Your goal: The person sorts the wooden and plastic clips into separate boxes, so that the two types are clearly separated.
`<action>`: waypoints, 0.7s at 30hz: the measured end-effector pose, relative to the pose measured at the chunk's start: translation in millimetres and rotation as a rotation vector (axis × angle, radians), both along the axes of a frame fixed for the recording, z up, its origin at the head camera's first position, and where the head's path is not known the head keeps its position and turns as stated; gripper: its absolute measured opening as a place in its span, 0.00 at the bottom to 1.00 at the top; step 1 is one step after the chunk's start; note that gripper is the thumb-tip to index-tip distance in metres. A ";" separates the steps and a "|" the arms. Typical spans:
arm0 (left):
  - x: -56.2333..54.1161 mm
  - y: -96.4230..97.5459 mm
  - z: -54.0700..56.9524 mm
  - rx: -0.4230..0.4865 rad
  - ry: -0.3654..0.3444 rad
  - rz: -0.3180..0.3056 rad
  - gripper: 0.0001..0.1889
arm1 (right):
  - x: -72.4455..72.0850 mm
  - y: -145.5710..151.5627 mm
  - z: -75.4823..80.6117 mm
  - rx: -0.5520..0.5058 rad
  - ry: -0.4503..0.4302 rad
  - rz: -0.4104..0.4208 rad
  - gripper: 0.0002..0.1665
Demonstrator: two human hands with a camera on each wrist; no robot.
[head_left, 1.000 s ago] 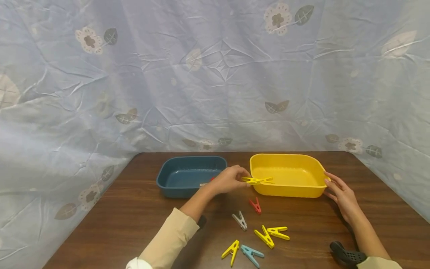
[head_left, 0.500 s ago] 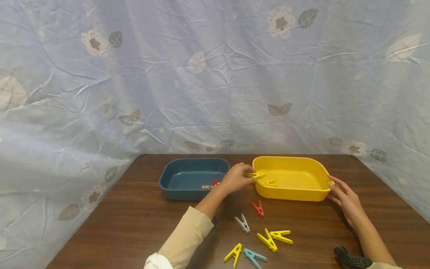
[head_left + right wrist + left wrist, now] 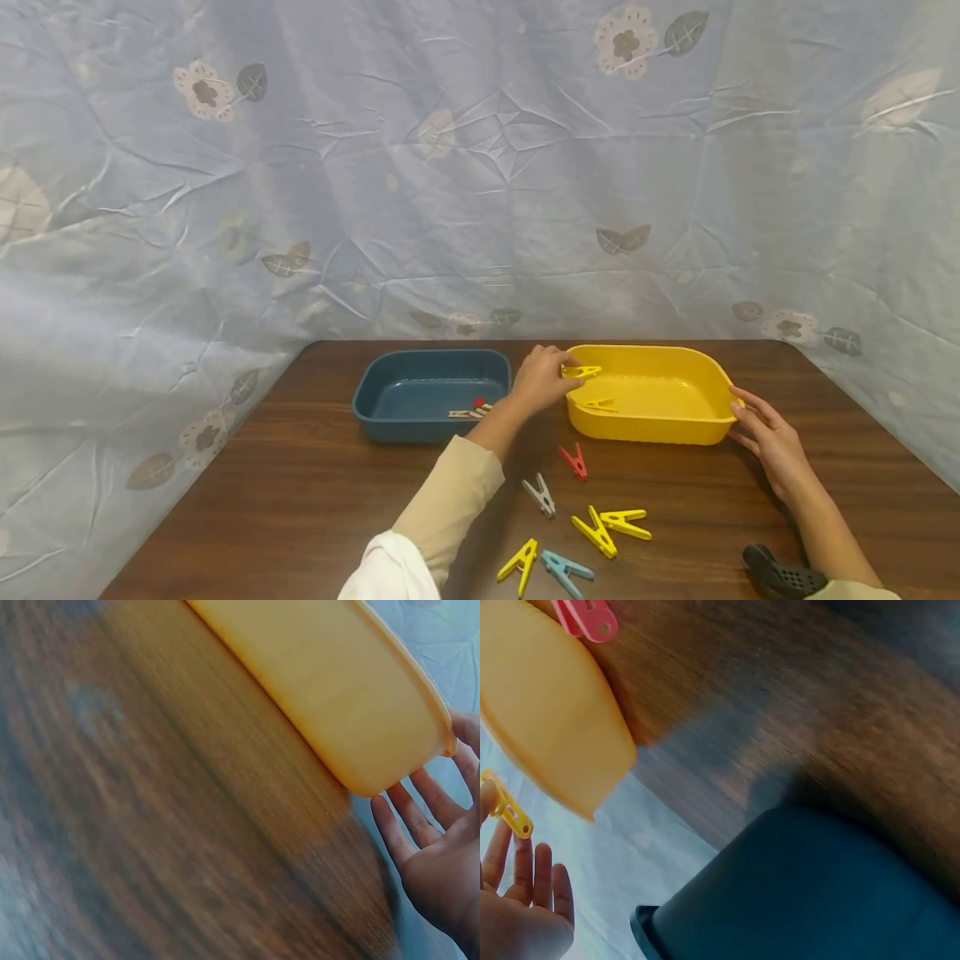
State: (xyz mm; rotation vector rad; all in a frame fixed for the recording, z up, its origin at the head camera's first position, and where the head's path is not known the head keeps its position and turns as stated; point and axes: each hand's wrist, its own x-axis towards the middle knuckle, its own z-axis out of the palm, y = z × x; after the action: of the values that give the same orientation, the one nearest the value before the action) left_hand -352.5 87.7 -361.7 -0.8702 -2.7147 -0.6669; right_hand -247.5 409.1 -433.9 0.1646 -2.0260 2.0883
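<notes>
My left hand (image 3: 542,380) pinches a yellow clothespin (image 3: 583,372) over the left end of the yellow basin (image 3: 637,429); the left wrist view also shows this yellow clothespin (image 3: 511,813) between thumb and fingers. Another yellow clothespin (image 3: 597,405) lies inside the basin near its left front wall. At the basin's right end, my right hand (image 3: 772,446) holds the rim, with the other fingers against the outer wall in the right wrist view. On the table in front lie a red clothespin (image 3: 575,462), a grey clothespin (image 3: 540,497), a blue clothespin (image 3: 566,572) and several yellow ones (image 3: 595,532).
A dark blue basin (image 3: 405,431) stands left of the yellow one, holding several wooden clothespins (image 3: 468,413) and something red. The brown table (image 3: 285,492) ends at a patterned cloth (image 3: 480,208). A black strap-like object (image 3: 780,572) sits at my right wrist.
My left hand has moved right and farther away, still pinching a clothespin. One yellow clothespin now lies in the yellow basin, no longer in that hand. The right hand stays at the rim.
</notes>
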 end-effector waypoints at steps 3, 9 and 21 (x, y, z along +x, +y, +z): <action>-5.3 7.8 -3.2 -0.040 0.025 0.032 0.17 | -0.4 0.6 0.2 -0.007 -0.003 -0.005 0.27; -13.7 22.6 -11.6 -0.102 0.081 0.095 0.17 | -0.5 0.9 -0.3 0.003 0.000 -0.007 0.26; -16.0 41.9 -30.2 -0.042 0.128 0.250 0.15 | 0.8 1.7 -1.0 0.048 -0.011 -0.022 0.28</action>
State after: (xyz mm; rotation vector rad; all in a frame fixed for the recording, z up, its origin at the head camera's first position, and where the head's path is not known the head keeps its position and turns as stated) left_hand -368.5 129.6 -391.9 -0.5467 -2.6679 -0.4873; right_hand -246.7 410.8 -434.9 0.1379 -2.0765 2.0327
